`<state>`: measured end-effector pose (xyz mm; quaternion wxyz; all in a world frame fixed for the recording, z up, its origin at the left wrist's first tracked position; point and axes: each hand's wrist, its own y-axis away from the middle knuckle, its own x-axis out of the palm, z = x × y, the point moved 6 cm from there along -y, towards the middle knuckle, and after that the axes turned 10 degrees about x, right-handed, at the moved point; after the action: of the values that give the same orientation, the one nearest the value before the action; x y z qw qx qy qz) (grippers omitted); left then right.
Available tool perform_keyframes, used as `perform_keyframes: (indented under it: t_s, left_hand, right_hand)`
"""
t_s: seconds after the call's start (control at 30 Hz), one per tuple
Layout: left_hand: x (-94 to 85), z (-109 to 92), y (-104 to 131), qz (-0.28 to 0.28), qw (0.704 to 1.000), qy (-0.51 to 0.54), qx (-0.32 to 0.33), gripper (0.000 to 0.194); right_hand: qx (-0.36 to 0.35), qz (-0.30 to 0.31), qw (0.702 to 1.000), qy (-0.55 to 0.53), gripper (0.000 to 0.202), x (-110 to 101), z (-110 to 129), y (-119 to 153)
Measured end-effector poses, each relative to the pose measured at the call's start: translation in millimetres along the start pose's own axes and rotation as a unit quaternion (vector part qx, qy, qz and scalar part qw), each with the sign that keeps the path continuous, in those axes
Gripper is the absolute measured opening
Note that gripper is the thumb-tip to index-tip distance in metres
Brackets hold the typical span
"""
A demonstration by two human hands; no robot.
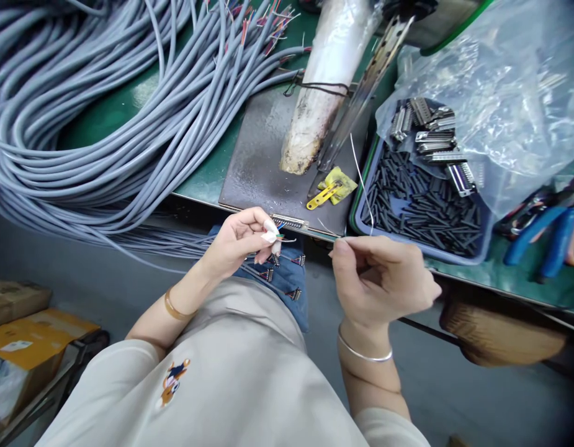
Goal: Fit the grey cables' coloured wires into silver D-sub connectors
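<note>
My left hand is closed in a pinch on thin coloured wires, with white coverings on its fingertips. Just beyond those fingertips, a metal connector sits at the front edge of a dark plate, and some wires reach it. To the right, my right hand pinches a thin silvery wire that looks like solder. The wire curves up behind the hand, and a short end points toward the connector. Dark-tipped metal rods, perhaps soldering irons, slant down over the plate.
Grey cables fill the left of the bench. A plastic-wrapped roll and a yellow clip on a sponge are on the plate. The blue tray holds black tubes, with bagged connectors above. Pliers lie right; wired connectors rest below.
</note>
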<state>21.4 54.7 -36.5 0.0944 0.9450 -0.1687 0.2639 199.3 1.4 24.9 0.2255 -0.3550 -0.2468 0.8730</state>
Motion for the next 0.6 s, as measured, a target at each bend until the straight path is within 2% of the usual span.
perform_keyframes:
  t_s: [0.1,0.27,0.5,0.6]
  left_hand:
    - [3.3,4,1,-0.014,1.0,-0.023,-0.011,0.034]
    - [8.4,4,3,-0.015,0.998,-0.059,0.013,0.028]
    - [16.1,-2,4,-0.011,0.997,-0.079,0.019,0.033]
    - [20.4,-6,4,0.003,0.997,-0.076,0.028,0.03]
  right_hand:
    - [0.008,0.021,1.0,-0.005,0.011,5,0,-2]
    - [0.024,0.042,0.998,-0.044,0.014,10,0,-2]
    - [0.083,0.127,0.985,-0.081,0.004,24,-5,-1]
    - [0.121,0.141,0.975,-0.12,0.005,29,-10,-1]
